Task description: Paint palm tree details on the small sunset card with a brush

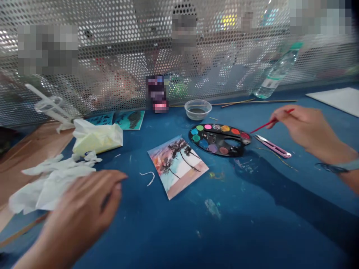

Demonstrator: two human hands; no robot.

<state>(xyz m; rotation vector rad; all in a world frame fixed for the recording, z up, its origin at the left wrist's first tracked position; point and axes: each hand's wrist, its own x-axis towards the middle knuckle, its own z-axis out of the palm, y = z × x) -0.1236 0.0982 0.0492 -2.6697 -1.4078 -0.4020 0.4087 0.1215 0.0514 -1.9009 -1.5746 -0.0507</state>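
On the right, my right hand (310, 130) pinches a thin red paintbrush (270, 122), its tip pointing left at the end of the black palette (206, 148). Wells of several bright colours line the palette. A small painting (179, 164) of dark palm trees against a pink, orange and blue sky lies left of it, flat on the blue table (241, 231). My left hand (86, 205) is open and holds nothing, its fingers stretched forward beside crumpled white tissues (56, 183). Whether it touches them I cannot tell.
Behind the palette stands a clear bowl (198, 110) of dark water. A pink cutter (273, 146) lies beneath my right hand. A tissue pack (98, 138), a propped phone (157, 94) and a water bottle (277, 73) stand along the perforated metal screen (120, 48).
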